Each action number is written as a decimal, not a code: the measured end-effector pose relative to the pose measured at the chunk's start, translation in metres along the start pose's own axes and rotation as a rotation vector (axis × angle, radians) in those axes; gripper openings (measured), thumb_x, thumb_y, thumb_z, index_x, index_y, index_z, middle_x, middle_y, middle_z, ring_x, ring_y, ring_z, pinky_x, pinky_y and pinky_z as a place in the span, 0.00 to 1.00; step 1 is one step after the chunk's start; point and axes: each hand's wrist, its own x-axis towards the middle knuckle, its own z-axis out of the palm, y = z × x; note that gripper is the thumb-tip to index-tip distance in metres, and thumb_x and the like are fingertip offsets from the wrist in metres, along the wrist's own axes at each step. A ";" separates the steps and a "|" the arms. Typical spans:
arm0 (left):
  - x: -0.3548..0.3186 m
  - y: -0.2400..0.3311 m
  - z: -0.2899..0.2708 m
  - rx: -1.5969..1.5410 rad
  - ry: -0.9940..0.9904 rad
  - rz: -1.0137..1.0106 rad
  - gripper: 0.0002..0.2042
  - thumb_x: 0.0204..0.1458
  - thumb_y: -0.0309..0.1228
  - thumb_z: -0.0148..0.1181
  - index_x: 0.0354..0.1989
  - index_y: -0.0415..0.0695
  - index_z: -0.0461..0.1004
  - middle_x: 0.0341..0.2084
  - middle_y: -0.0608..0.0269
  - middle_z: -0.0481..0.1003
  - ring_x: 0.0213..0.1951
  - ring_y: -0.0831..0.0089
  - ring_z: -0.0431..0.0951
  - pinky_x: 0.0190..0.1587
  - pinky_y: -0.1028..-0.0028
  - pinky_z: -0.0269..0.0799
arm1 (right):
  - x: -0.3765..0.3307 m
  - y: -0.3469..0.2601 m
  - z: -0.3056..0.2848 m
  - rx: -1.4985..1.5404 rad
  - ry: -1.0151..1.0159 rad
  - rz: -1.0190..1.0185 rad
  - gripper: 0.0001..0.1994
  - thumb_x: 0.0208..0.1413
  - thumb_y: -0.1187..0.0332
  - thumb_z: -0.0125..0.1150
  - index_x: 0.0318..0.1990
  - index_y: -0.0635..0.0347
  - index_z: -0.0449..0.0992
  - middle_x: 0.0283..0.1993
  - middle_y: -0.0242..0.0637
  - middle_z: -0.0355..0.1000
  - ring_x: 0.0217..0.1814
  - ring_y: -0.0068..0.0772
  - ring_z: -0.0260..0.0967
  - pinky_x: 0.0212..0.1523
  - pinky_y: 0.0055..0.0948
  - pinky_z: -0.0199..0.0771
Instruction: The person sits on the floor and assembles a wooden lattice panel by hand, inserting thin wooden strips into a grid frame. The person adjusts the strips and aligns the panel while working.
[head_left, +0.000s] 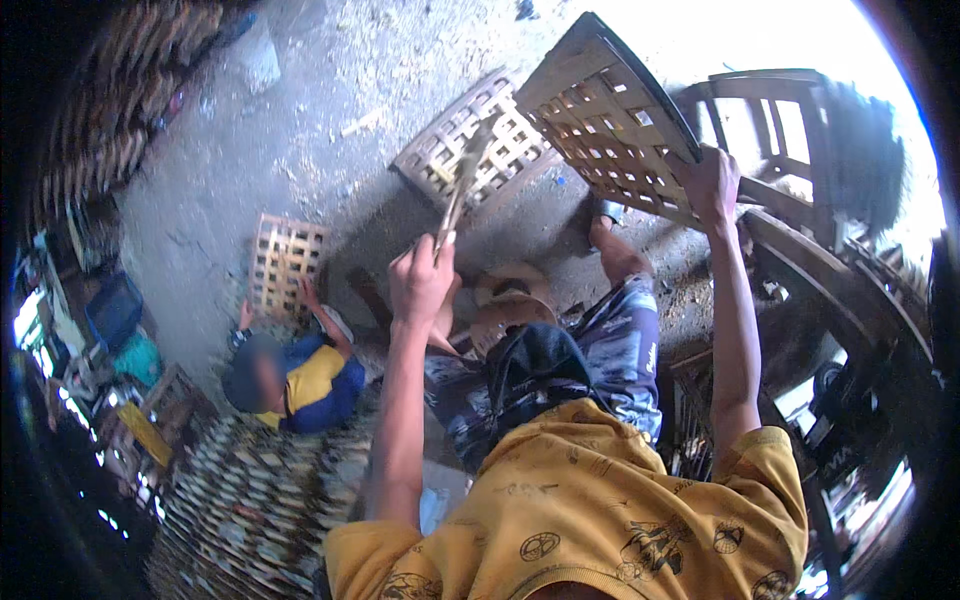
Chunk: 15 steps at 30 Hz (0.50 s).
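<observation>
In the head view, the two hands of the person stand well apart, each one clamped on its own thing. The left hand point(424, 274) makes a fist around the lower end of a long narrow tool point(466, 178). The tool points forward and a little to the right from this hand; its far part is blurred, so I cannot tell its exact kind. The right hand point(711, 186) grips the near corner of a lattice crate point(600, 125) made from crossed wooden strips. This crate is tilted, and it extends forward and to the left of the right hand, with a dark edge along one side.

Ahead of the left hand, a second lattice crate point(440, 165) lies on the grey floor point(200, 190). The tool passes in front of it, but I cannot tell if they touch. To the right of the right hand there is a wooden frame point(770, 76). To the left of the left hand, a co-worker point(315, 385) in yellow and blue has both hands at a smaller lattice panel point(290, 262). Behind them is a heap of wooden pieces point(260, 500).
</observation>
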 end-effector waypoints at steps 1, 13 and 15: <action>-0.006 0.000 0.011 0.001 0.016 0.014 0.14 0.53 0.32 0.69 0.23 0.39 0.70 0.14 0.47 0.72 0.19 0.48 0.78 0.23 0.55 0.70 | 0.006 0.001 0.026 0.038 -0.021 -0.067 0.20 0.49 0.53 0.73 0.33 0.65 0.84 0.30 0.52 0.79 0.35 0.51 0.80 0.40 0.46 0.77; -0.083 -0.036 0.098 -0.022 -0.139 -0.106 0.10 0.55 0.28 0.66 0.27 0.39 0.71 0.19 0.47 0.76 0.23 0.49 0.80 0.25 0.57 0.74 | 0.013 0.067 0.144 0.062 -0.067 0.090 0.25 0.48 0.47 0.72 0.39 0.63 0.84 0.33 0.49 0.82 0.37 0.47 0.81 0.43 0.43 0.77; -0.088 -0.038 0.112 0.017 -0.136 -0.024 0.11 0.55 0.28 0.66 0.26 0.39 0.71 0.18 0.48 0.75 0.23 0.50 0.80 0.25 0.57 0.74 | 0.008 0.079 0.155 0.036 -0.015 0.130 0.27 0.49 0.45 0.70 0.40 0.65 0.84 0.36 0.50 0.82 0.40 0.48 0.81 0.45 0.44 0.77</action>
